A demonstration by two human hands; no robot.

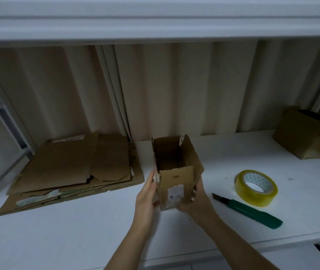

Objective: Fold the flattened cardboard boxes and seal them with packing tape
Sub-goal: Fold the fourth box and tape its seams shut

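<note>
Cardboard lies flattened in a loose stack at the left of the white table, waiting its turn. Just right of it, near the table's middle, the left hand presses its straight fingers flat against the left wall of a small box that is now opened into a tube, while the right hand curls round the box's lower right corner, a clenched grip on the cardboard. The box is lifted and tilted, its open mouth pointing up and away from the person toward the curtain; its long axis runs from the near end in the hands up to that far mouth. A near flap stands up across the front, and a long side flap splays out on the right. To do this step well, it seems wise to square the walls first, fold the short flaps in before the long ones, and hold the seam tight before reaching for anything. Farther right, well apart from the box, lie a green utility knife and a roll of yellowish packing tape; a folded box sits at the far right.
</note>
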